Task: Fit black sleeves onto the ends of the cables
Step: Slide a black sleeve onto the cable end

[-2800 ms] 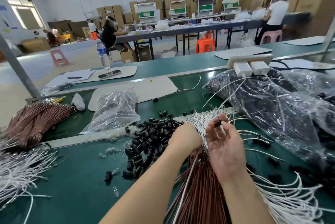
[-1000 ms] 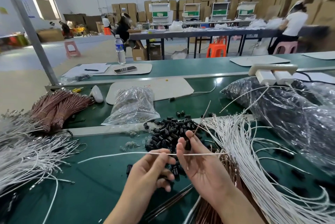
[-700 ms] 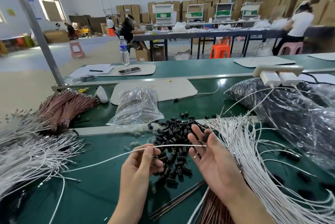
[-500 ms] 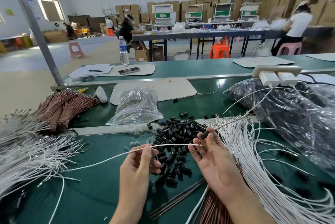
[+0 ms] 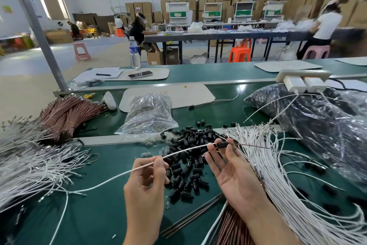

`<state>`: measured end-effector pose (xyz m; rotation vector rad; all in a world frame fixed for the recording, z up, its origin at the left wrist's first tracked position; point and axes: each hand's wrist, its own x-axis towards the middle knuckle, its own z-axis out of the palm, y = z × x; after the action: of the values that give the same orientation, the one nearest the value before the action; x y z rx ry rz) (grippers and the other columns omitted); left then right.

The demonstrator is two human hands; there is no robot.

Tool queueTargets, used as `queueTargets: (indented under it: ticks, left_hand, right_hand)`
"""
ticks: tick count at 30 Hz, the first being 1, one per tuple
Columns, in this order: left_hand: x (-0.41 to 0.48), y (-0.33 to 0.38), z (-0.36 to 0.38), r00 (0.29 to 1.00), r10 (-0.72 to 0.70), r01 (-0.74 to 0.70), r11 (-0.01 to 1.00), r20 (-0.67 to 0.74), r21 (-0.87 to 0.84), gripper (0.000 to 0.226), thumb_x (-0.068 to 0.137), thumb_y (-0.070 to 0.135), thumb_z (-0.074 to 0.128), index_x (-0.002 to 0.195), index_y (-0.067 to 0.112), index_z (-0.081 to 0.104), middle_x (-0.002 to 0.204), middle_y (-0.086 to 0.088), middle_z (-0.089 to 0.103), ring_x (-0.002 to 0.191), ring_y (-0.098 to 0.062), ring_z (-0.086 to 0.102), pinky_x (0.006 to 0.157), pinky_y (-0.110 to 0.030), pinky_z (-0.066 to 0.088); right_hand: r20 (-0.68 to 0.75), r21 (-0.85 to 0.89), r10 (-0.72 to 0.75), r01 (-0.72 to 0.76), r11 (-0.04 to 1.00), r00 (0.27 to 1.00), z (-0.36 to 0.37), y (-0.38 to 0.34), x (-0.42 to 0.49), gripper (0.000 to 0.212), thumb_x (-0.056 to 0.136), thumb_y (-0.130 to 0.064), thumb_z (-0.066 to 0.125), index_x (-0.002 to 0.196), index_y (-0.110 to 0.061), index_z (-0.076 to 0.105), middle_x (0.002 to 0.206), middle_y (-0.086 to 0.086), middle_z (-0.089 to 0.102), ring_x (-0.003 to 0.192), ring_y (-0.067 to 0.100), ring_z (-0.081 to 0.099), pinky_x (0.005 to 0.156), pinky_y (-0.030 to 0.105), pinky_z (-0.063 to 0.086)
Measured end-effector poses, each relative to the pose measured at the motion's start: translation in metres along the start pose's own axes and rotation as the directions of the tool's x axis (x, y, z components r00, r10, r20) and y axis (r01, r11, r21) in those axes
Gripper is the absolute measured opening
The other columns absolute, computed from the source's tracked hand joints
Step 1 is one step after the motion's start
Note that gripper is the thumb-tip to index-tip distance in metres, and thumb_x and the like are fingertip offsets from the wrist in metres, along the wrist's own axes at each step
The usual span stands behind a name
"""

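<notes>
Black sleeve (image 5: 222, 144): held above pile of sleeves (image 5: 188, 167), pinched between thumb and forefinger of right hand (image 5: 236, 175); remaining fingers (image 5: 213, 165) lay loosely extended, palm up.
White cable (image 5: 184, 150): ran over pile, one end meeting sleeve's left mouth (whether inserted, could not tell); pinched left of pile by curled fingers of left hand (image 5: 146, 185).
Thin brown cable (image 5: 254, 146): projected from sleeve's right end, away from pile.
Bench (image 5: 99, 215): green, beneath pile.
</notes>
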<state>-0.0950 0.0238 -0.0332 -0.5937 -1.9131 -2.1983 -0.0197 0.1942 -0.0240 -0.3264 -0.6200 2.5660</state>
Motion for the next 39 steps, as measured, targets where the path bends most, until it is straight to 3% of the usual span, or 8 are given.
queueTargets:
  ticks: [10, 17, 26, 33, 39]
  left_hand:
    - [0.002, -0.0025, -0.0005, 0.999, -0.024, 0.024, 1.0, 0.035, 0.013, 0.013, 0.088, 0.044, 0.06, 0.084, 0.032, 0.065, 0.079, -0.002, 0.07, 0.059, -0.014, 0.061, 0.055, -0.024, 0.052]
    - [0.0014, -0.003, -0.0001, 0.998, -0.036, 0.036, 0.999, 0.049, 0.012, 0.016, 0.087, 0.047, 0.06, 0.083, 0.031, 0.065, 0.077, -0.001, 0.07, 0.059, -0.013, 0.061, 0.055, -0.023, 0.051]
    - [0.0022, -0.0028, -0.0008, 0.997, -0.038, 0.038, 0.999, 0.061, 0.008, 0.015, 0.088, 0.047, 0.06, 0.085, 0.033, 0.066, 0.079, -0.002, 0.07, 0.059, -0.013, 0.06, 0.056, -0.022, 0.051]
    - [0.0023, -0.0003, 0.0012, 0.996, -0.069, 0.07, 0.998, 0.059, -0.008, 0.018, 0.088, 0.046, 0.059, 0.083, 0.03, 0.067, 0.074, -0.003, 0.067, 0.058, -0.012, 0.058, 0.054, -0.022, 0.05]
    - [0.0049, -0.0035, 0.0002, 0.983, -0.136, 0.137, 0.991, 0.121, 0.001, 0.024, 0.091, 0.046, 0.057, 0.079, 0.028, 0.069, 0.073, -0.006, 0.067, 0.058, -0.017, 0.06, 0.052, -0.025, 0.051]
  right_hand:
    - [0.006, 0.004, 0.003, -0.003, 1.0, 1.0, 0.0015, 0.0011, -0.0006, 0.018, 0.096, -0.009, 0.058, 0.11, -0.011, 0.068, 0.114, 0.016, 0.074, 0.103, 0.031, 0.074, 0.078, 0.037, 0.062]
    - [-0.007, -0.027, -0.005, 0.004, 1.0, 1.0, 0.0004, 0.0015, 0.0006, 0.016, 0.093, -0.013, 0.061, 0.098, -0.016, 0.076, 0.115, 0.011, 0.075, 0.107, 0.031, 0.073, 0.078, 0.038, 0.062]
    - [-0.033, -0.03, -0.024, 0.023, 0.999, 0.999, 0.0035, 0.0008, 0.0004, 0.016, 0.09, -0.014, 0.063, 0.094, -0.018, 0.078, 0.11, 0.009, 0.076, 0.098, 0.028, 0.075, 0.074, 0.036, 0.063]
    - [-0.012, -0.03, 0.019, -0.019, 0.999, 1.0, 0.0067, 0.0035, -0.0033, 0.017, 0.09, -0.011, 0.064, 0.097, -0.016, 0.078, 0.117, 0.014, 0.074, 0.101, 0.031, 0.075, 0.073, 0.034, 0.063]
    - [-0.013, -0.051, 0.03, -0.031, 0.998, 0.999, 0.0092, 0.006, -0.0044, 0.024, 0.09, -0.011, 0.061, 0.112, -0.012, 0.069, 0.119, 0.017, 0.073, 0.099, 0.031, 0.075, 0.069, 0.032, 0.063]
